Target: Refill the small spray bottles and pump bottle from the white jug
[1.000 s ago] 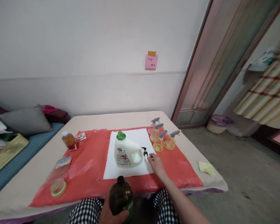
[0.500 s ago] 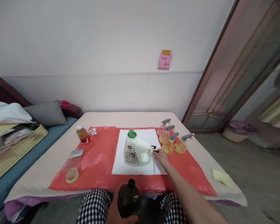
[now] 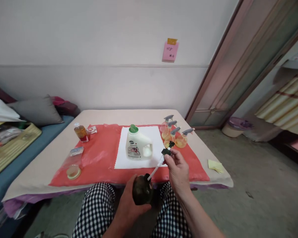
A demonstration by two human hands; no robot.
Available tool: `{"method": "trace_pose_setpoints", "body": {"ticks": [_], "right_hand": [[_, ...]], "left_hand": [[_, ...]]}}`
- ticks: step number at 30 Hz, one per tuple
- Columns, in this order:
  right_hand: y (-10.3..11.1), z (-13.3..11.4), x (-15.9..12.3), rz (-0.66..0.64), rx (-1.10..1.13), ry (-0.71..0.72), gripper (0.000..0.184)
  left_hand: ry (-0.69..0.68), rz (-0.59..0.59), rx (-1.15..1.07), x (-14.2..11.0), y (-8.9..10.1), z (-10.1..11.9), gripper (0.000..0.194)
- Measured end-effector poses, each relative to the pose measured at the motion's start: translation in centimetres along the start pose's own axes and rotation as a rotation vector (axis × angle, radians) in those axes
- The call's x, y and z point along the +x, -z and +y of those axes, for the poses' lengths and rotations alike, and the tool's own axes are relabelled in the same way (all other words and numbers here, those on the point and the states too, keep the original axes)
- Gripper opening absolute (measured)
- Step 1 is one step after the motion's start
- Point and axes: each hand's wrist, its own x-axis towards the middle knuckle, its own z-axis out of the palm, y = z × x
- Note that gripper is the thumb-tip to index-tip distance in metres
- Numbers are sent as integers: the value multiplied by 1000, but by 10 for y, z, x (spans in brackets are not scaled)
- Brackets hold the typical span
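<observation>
My left hand [image 3: 130,206] is wrapped round a dark brown bottle [image 3: 142,190] held upright between my knees, below the table's front edge. My right hand [image 3: 178,167] pinches a black spray-pump head [image 3: 167,151] whose white dip tube [image 3: 155,168] slants down, its tip at the bottle's mouth. Just beyond, a white detergent jug with a green cap [image 3: 137,145] stands on a white sheet [image 3: 154,135]. Several small spray bottles of yellow liquid with grey triggers [image 3: 175,136] cluster to the right of the sheet.
A red plastic cover [image 3: 101,155] lies over the low beige table [image 3: 109,115]. On its left are a small amber bottle [image 3: 79,132], a packet [image 3: 92,129], a clear bag [image 3: 73,157] and a round lid [image 3: 73,172]. Yellow notes [image 3: 215,165] lie at the right edge. A cushioned bench is on the left.
My right hand picked the black pump head up from the white sheet and drew it back toward me, down to the brown bottle's mouth. The camera view shifted slightly.
</observation>
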Motion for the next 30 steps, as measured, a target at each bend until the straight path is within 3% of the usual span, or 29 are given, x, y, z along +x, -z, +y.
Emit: {"method": "trace_pose_setpoints", "body": {"ticks": [4, 7, 13, 17, 23, 30], "right_hand": [[-4, -6, -6, -7, -71, 94, 34], [-6, -7, -13, -55, -66, 83, 35], [-4, -4, -38, -405, -66, -62, 36], [4, 5, -47, -513, -137, -39, 36], [5, 10, -48, -522, -49, -133, 34], [-3, 10, -56, -420, 97, -261, 38]], "left_hand": [[-13, 47, 28, -6, 5, -7, 100], [-20, 56, 17, -7, 8, -9, 100], [-47, 49, -19, -9, 10, 9, 100], [-44, 36, 2, -10, 12, 25, 99], [-82, 55, 49, -10, 13, 24, 96], [-182, 84, 106, -10, 9, 14, 85]]}}
